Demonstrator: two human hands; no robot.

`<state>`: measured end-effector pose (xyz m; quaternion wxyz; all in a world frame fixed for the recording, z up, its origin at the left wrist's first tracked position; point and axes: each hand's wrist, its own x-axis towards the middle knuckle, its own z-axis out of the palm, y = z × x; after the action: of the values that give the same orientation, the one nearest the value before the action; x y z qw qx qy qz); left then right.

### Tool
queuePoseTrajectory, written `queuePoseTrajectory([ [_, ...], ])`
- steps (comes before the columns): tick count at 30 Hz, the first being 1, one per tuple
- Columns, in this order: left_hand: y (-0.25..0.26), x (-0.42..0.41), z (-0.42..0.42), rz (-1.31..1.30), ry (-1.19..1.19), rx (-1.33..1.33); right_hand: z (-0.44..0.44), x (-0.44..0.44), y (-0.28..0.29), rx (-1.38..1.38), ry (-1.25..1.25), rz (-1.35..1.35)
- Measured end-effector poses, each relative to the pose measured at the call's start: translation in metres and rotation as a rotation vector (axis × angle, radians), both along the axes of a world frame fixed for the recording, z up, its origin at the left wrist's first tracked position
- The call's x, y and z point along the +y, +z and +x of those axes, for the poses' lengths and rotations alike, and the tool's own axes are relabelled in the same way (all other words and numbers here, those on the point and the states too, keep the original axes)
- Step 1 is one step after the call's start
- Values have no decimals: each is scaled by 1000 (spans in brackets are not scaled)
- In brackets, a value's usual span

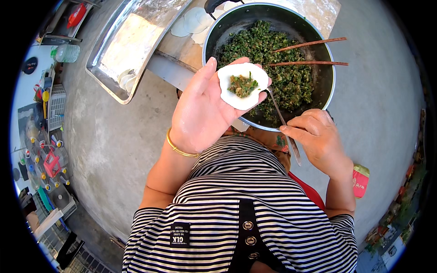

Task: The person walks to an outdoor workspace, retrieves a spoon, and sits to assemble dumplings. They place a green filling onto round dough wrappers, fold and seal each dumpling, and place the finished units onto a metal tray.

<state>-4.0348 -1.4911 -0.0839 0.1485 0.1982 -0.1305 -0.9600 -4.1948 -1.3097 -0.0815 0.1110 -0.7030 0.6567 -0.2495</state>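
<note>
On my left hand (205,109), palm up, lies a round dough wrapper (227,90) with a small heap of green and brown filling (242,86) at its middle. My right hand (312,134) is at the near right rim of a deep dark pan (324,85), its fingers at the handle of a metal spoon (281,117). The spoon leans across the rim, its far end by the fingertips of my left hand. Chopped green filling (266,41) covers much of the pan's bottom. Two wooden chopsticks (321,41) rest in it, their ends sticking out over the right rim.
A metal tray (138,80) with a floury surface stands at the upper left, a few wrappers (128,82) in its near corner. More wrappers (194,20) lie on a wooden board (184,49) beside the pan. A red packet (361,181) is beyond my right forearm.
</note>
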Motion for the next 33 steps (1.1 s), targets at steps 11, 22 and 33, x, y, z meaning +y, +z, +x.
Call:
queuePoseTrajectory([
  [11, 12, 30, -7, 111, -237, 0, 22, -38, -7, 122, -46, -617],
  [22, 0, 42, 5, -526, -302, 103, 22, -41, 3, -443, -73, -309],
  [33, 12, 37, 8, -828, -321, -33, 32, -41, 8, -395, -204, -360],
])
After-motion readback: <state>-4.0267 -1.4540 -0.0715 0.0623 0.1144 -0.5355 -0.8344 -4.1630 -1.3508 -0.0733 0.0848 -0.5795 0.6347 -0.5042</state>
